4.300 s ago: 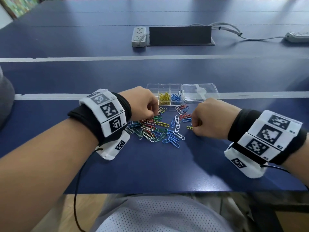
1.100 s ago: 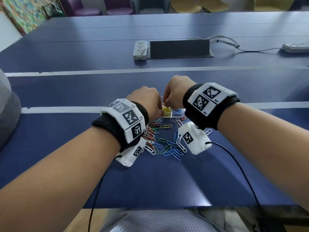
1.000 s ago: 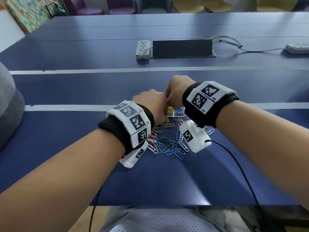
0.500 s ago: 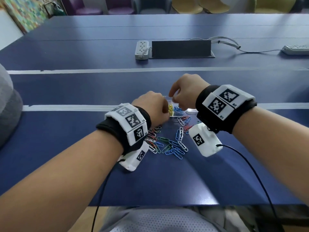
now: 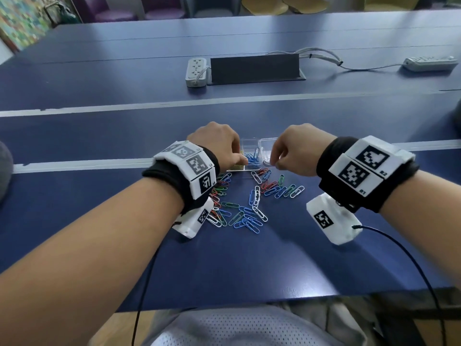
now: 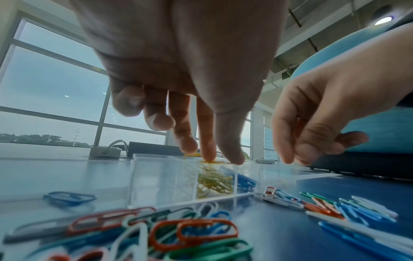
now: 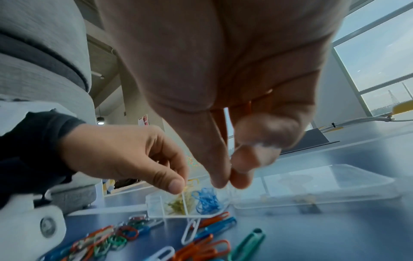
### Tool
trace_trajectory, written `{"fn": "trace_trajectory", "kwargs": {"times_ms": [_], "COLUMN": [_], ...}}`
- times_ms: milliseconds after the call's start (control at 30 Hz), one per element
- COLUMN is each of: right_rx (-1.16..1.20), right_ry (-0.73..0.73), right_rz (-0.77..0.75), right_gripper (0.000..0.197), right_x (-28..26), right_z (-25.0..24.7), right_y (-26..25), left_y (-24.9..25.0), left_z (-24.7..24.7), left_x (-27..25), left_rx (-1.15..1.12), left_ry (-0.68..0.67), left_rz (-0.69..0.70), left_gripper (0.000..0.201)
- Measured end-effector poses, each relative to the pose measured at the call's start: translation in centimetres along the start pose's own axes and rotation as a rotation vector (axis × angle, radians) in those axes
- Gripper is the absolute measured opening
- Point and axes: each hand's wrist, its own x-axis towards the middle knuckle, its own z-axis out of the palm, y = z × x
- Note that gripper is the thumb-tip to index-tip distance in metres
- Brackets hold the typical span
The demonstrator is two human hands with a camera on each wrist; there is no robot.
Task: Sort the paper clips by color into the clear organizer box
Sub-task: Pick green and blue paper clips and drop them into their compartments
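Observation:
The clear organizer box (image 5: 249, 142) stands open on the blue table, its lid (image 5: 269, 144) lying to the right. Yellow clips (image 6: 212, 181) fill one compartment and blue clips (image 5: 252, 158) the one beside it. My left hand (image 5: 240, 159) hovers over the yellow compartment and pinches a yellow clip (image 6: 212, 161) between thumb and forefinger. My right hand (image 5: 274, 164) hangs over the box's right end with its fingertips (image 7: 219, 181) pinched together; a thin pale wire shows between them and a red streak deeper in the hand. Loose mixed clips (image 5: 249, 208) lie in front of the box.
A white power strip (image 5: 196, 71) and a black cable hatch (image 5: 254, 68) sit mid-table, with a second strip (image 5: 427, 63) and its cord far right. A grey rounded object (image 5: 3, 171) is at the left edge. The table's front edge runs just below my wrists.
My right hand has drawn away from the yellow compartment to the box's right end. My left hand has come up from the loose pile to the box with a yellow clip.

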Motion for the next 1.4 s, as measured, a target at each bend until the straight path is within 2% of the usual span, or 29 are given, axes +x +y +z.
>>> {"fn": "trace_trajectory", "kwargs": {"times_ms": [200, 333, 500, 600, 733, 767, 833, 933, 1100, 1200, 1267, 1333, 1400], "right_rx": [-0.189, -0.204, -0.245, -0.288, -0.283, -0.263, -0.25, -0.221, -0.186, -0.203, -0.194, -0.18, -0.177], "right_ry": [-0.118, -0.128, -0.111, -0.098, -0.101, -0.099, -0.081, -0.072, -0.068, -0.08, -0.097, -0.099, -0.096], "right_rz": [-0.084, -0.113, -0.122, -0.154, -0.12, -0.123, -0.111, -0.093, -0.083, -0.084, -0.068, -0.059, -0.063], "right_gripper": [0.033, 0.022, 0.012, 0.013, 0.03, 0.025, 0.002, 0.018, 0.017, 0.017, 0.015, 0.014, 0.016], "right_x": [-0.6, -0.7, -0.6, -1.2, -1.6, -1.7, -1.9, -2.0, -2.0, -1.9, -1.8, -1.7, -1.7], "right_z": [0.7, 1.2, 1.1, 1.0, 0.7, 0.7, 0.6, 0.7, 0.8, 0.7, 0.6, 0.7, 0.8], "right_y": [1.0, 1.3, 1.6, 1.9, 2.7, 3.0, 3.3, 3.8, 4.0, 4.0, 4.1, 4.2, 4.3], "left_y": [0.2, 0.9, 3.3, 4.7, 6.2, 6.6, 7.3, 8.2, 9.0, 9.0, 9.0, 9.0, 8.9], "left_z": [0.0, 0.2, 0.9, 1.7, 2.2, 2.3, 2.5, 2.7, 2.8, 2.7, 2.6, 2.5, 2.1], "left_x": [0.0, -0.6, -1.7, -2.0, -1.9, -1.8, -1.7, -1.5, -1.8, -2.1, -2.2, -2.1, -2.1], "left_rx": [-0.031, -0.032, 0.025, 0.064, 0.113, 0.121, 0.129, 0.135, 0.148, 0.144, 0.122, 0.101, 0.053], "left_ry": [-0.016, -0.009, -0.082, -0.141, -0.19, -0.199, -0.21, -0.191, -0.123, -0.114, -0.125, -0.141, -0.169], "left_rz": [-0.012, 0.021, 0.16, 0.224, 0.284, 0.294, 0.31, 0.321, 0.342, 0.318, 0.301, 0.304, 0.313], "left_gripper": [0.016, 0.014, 0.012, 0.011, 0.011, 0.012, 0.017, 0.024, 0.029, 0.023, 0.008, 0.027, 0.031]}}
